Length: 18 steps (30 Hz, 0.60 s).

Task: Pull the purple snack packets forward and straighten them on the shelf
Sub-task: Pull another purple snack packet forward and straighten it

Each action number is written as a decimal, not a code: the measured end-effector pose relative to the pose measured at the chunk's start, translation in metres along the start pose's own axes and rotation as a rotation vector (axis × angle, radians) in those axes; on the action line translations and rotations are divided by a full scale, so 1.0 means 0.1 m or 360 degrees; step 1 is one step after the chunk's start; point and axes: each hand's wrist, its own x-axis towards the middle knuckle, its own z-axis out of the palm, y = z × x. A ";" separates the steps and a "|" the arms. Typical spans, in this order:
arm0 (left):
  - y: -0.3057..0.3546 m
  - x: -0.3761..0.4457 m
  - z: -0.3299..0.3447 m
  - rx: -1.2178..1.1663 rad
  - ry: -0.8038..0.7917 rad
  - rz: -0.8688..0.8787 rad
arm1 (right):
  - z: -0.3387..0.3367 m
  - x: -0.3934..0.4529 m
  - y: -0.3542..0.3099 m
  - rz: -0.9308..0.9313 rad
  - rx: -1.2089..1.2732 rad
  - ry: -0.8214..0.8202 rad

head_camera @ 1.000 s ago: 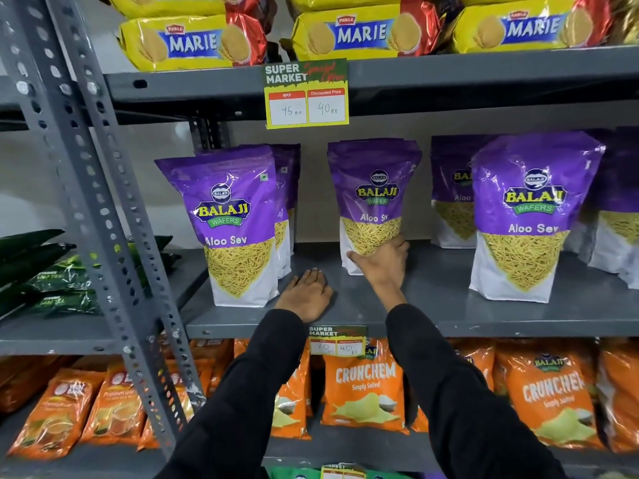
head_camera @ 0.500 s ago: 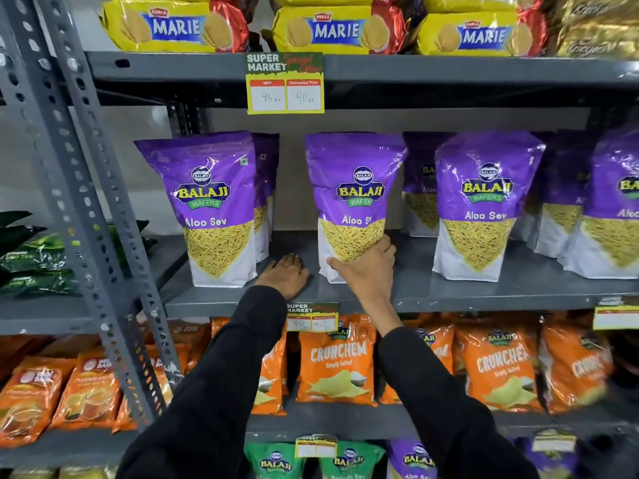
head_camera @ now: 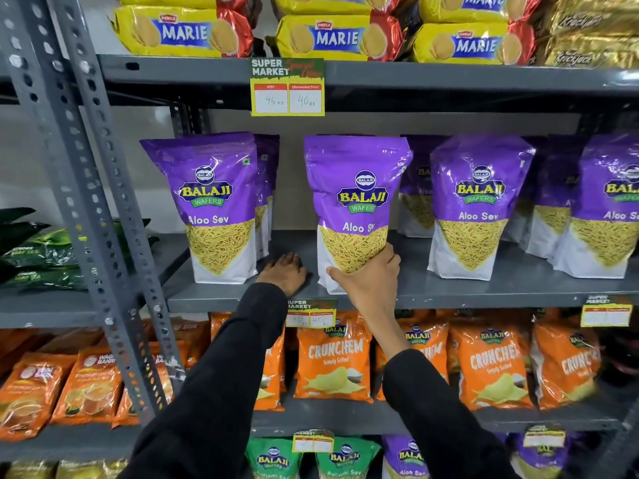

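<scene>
Gripping the lower part of the middle purple packet, the right hand held it upright near the front edge of the grey shelf. The left hand lay flat on the shelf, grasping nothing, between this packet and the left purple packet. More purple packets stood at the right side.
</scene>
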 end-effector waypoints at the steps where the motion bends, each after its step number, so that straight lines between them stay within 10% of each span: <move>1: 0.00 0.00 0.00 -0.0019 0.0003 -0.0004 | -0.01 -0.02 0.01 -0.0005 0.0000 0.0010; 18: -0.08 0.05 -0.02 -0.0107 -0.0016 0.0051 | 0.01 -0.28 0.40 -0.0115 0.0527 0.0082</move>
